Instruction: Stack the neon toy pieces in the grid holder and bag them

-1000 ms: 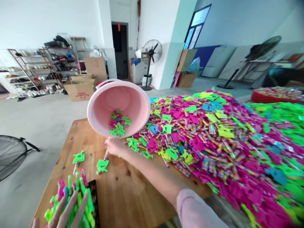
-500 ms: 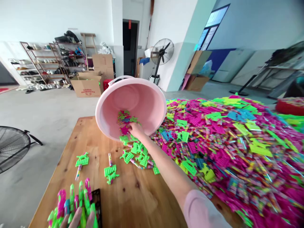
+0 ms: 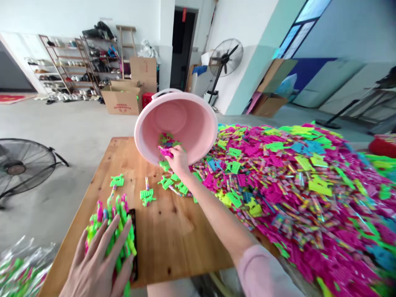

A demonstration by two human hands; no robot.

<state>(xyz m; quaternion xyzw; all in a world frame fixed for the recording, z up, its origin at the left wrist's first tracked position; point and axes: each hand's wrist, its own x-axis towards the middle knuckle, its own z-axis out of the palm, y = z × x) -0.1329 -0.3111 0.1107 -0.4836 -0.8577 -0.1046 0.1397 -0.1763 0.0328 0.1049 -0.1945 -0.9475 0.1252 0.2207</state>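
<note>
My right hand (image 3: 179, 161) pinches a magenta plastic toy piece (image 3: 166, 152) at the mouth of a pink basin (image 3: 199, 123) tipped on its side. Behind it, small green and magenta pieces (image 3: 166, 138) lie inside the basin. My left hand (image 3: 99, 258) rests with spread fingers on a cluster of green and magenta toy pieces (image 3: 119, 214) packed in a black tray (image 3: 135, 247). Green comb-shaped pieces (image 3: 167, 182) lie just below the basin's rim. Two more, a green piece (image 3: 117, 180) and another green piece (image 3: 147, 196), each with a printed tube, lie apart on the wooden table (image 3: 173, 239).
A large heap of magenta, green and blue pieces with printed tubes (image 3: 278, 177) covers the right side. Floor fans stand at left (image 3: 24, 165) and behind (image 3: 225, 57). Clear plastic bags (image 3: 23, 264) are at lower left. Cardboard boxes (image 3: 122, 99) and shoe racks (image 3: 71, 66) line the back.
My right hand has drawn back slightly toward the basin's rim and now shows a magenta piece. My left hand has come further into view over the tray, as the camera's view has shifted.
</note>
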